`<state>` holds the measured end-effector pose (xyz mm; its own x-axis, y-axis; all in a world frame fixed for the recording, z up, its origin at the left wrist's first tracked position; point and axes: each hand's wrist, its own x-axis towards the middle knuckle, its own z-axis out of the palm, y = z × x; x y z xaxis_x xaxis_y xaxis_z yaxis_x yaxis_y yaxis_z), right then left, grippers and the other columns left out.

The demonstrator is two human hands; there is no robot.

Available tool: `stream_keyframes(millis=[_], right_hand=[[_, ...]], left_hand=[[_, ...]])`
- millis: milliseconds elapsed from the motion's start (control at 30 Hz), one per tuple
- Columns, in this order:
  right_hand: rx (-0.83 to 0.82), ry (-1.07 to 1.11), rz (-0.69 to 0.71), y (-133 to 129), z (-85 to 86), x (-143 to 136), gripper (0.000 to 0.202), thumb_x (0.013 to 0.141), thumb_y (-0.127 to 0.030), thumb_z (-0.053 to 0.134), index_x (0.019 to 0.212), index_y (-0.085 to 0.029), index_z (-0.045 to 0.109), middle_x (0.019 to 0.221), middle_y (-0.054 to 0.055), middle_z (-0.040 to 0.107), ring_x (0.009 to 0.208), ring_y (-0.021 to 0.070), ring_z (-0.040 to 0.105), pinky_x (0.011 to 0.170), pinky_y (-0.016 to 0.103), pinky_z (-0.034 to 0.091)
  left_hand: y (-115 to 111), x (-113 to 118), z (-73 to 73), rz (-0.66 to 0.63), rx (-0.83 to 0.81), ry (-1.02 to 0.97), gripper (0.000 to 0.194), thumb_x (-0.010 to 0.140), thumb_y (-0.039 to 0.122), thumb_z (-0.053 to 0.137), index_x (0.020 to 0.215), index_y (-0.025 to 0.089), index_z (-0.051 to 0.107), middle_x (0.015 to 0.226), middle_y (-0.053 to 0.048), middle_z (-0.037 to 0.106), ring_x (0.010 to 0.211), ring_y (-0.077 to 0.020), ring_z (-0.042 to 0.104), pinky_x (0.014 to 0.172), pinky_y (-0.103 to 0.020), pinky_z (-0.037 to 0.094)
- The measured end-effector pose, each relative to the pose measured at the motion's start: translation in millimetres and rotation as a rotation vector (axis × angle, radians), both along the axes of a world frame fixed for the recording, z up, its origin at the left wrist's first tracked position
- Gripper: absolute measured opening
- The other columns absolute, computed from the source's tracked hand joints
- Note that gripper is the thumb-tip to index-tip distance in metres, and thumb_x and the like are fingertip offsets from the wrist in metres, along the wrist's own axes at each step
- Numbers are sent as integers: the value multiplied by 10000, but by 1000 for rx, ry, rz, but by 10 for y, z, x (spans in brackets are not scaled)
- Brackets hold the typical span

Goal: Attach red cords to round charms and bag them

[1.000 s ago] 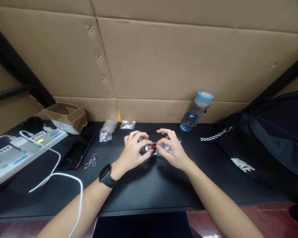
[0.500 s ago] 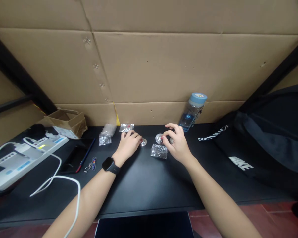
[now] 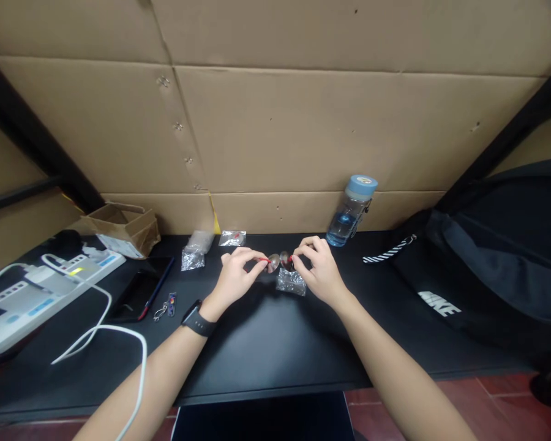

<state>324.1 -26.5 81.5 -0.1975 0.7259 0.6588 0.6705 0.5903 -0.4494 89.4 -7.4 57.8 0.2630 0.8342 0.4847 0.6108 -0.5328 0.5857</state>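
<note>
Two small round metal discs with red parts are held up close to each other, their faces tilted toward one another. My left hand [image 3: 240,272] pinches the red part of the left disc [image 3: 273,263]. The right disc [image 3: 285,260] is pinched at its red part by my right hand [image 3: 318,268]. Just below the discs, a clear crinkled bag [image 3: 291,282] lies on the black table [image 3: 275,343]. Another small clear packet [image 3: 232,238] with something red in it rests behind my left hand.
Crumpled plastic bags [image 3: 196,250], a key ring [image 3: 166,307], a dark tablet [image 3: 142,288], an open cardboard box [image 3: 123,226] and a white power strip [image 3: 46,297] are on the left. A water bottle [image 3: 350,211] stands behind my right hand; a black bag [image 3: 482,263] lies right.
Both discs have been lifted off the table and turned on edge. They are now nearer each other, with my hands closed on their red parts.
</note>
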Motion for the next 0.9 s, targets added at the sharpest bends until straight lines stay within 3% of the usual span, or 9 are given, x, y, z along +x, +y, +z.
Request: stream_keyframes(millis=[133,267,533,733,900], right_hand=[[-135,97,17,13,-9,13,161,958,-284,579,838,-229,671,827,36,653,798,212,570,770,368,462],[-262,277,33,7,-30,-16,205,962,-377,592,872,-226,699,826,18,698,735,189,603,713,330,480],[-482,645,291,-83,-119,-296,249,936,-435,654,896,-195,705,999,83,774,914,223,727,877,379,563],[-489,751,184,-111,-173,-381,286,908,-471,682,965,-192,712,1093,101,757,901,236,759,836,382,607],[-507,746,187,-128,-154,-395,285,903,-472,683,965,-197,726,1099,110,766,928,256,758,837,408,630]], left_hand=[[-38,-10,-6,-1,-59,-214,168,926,357,641,893,258,774,985,-31,772,1020,-217,660,924,-374,487],[-50,-4,-21,17,-108,-302,154,902,351,670,923,250,785,988,-40,773,1001,-221,684,881,-360,538],[-98,29,-69,38,-146,-322,186,888,381,693,940,234,795,1029,-61,762,920,-209,729,832,-344,560],[-145,64,-37,9,-115,-271,177,914,379,664,932,250,784,968,-53,767,989,-225,709,871,-379,539],[-173,87,-20,18,-94,-251,164,917,375,669,941,257,782,987,-52,772,1019,-232,700,879,-392,521]])
